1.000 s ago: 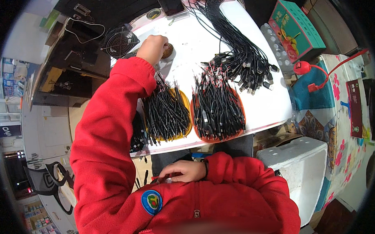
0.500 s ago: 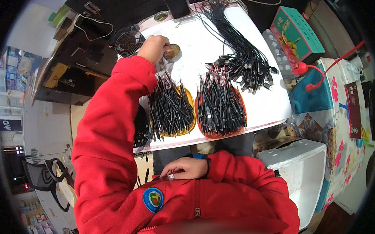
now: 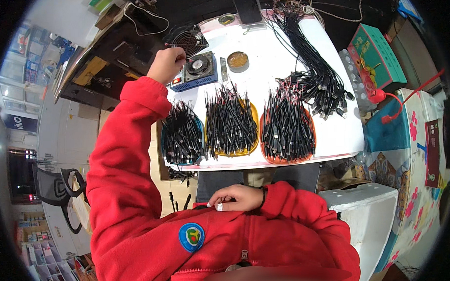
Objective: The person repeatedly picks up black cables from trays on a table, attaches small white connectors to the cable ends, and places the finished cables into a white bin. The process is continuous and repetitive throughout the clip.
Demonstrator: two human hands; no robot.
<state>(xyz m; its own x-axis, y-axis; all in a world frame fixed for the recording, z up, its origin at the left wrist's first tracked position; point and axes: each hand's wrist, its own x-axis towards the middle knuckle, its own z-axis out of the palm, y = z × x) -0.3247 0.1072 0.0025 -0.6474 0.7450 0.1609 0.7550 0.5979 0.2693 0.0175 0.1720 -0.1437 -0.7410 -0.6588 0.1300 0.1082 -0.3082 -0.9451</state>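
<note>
- Blue-cased, the small box unit (image 3: 199,71) with a round well on top sits in the upper middle of the frame on the white table (image 3: 333,131); the left hand (image 3: 167,64) is at its left edge.
- That hand is curled into a loose fist, fingertips pinched on something thin; a red wire tip seems to show, though it is too small to be sure.
- The right hand (image 3: 237,197) rests low in the frame against the red jacket, fingers lightly bent and together, holding nothing that can be seen.
- Judging by the reach, the step is working a wire end at the unit; it would go best with a short pinch near the tip, a steady wrist and the sleeve kept off the trays.
- Just below the unit lie three trays of black cable pieces: a blue tray (image 3: 181,134), a yellow tray (image 3: 231,125) and an orange tray (image 3: 287,131), side by side.
- A small round tin (image 3: 237,60) stands just right of the unit, and a fan (image 3: 186,39) just above it.
- A loose cable bundle (image 3: 312,73) trails toward the upper right.
</note>
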